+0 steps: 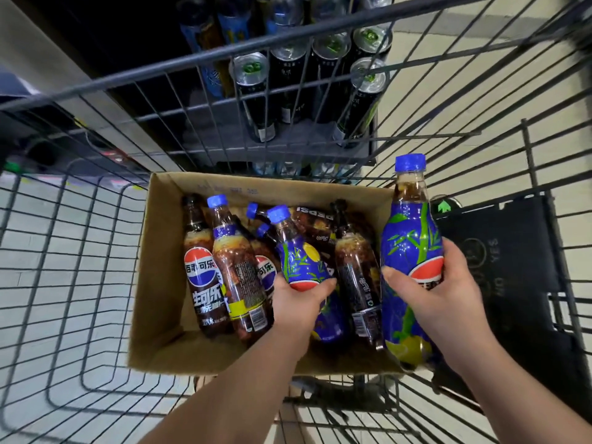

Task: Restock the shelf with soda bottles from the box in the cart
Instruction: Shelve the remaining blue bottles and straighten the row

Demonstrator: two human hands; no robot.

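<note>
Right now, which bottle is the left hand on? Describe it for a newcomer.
Look into the brown cardboard box in the wire cart. Near its middle, a blue-capped plastic soda bottle tilts upward, the left hand gripping its lower half. Its blue sleeve with green bamboo and a yellow lemon faces up, while its neighbours show dark cola and small print.

The left grip (298,299) covers the middle of one blue bottle (299,261), and bottles (317,229) behind it in the box (153,283) are half hidden. The shelf bottles (224,24) at the top edge are cut off and blurred.
</note>
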